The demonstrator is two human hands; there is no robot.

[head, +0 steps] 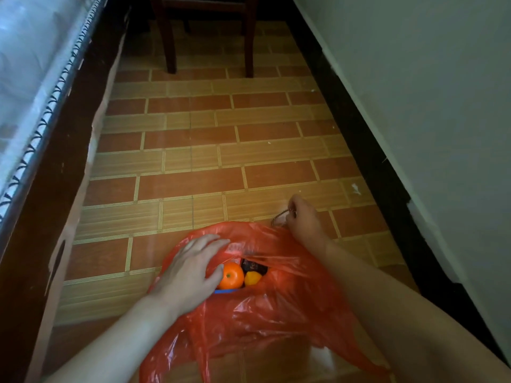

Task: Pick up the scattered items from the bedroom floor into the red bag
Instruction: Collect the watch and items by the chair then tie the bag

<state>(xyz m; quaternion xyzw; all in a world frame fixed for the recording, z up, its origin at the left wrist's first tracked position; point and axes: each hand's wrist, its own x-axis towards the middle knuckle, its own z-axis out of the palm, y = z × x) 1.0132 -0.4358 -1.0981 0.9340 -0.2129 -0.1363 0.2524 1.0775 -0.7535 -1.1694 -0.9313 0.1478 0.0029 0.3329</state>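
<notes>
The right hand pinches a small, thin, dark beaded item, too blurred to name, just above the far rim of the crumpled red plastic bag. The left hand, fingers spread, presses the bag's near-left edge beside its mouth, where a round orange fruit, a small yellow item and a dark packet lie inside, on the brown tiled floor.

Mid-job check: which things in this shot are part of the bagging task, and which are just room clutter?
Job: red bag; orange, yellow item, dark packet inside; small chain-like item pinched by right hand; left hand on bag.
Not job: chair legs; bed frame.
</notes>
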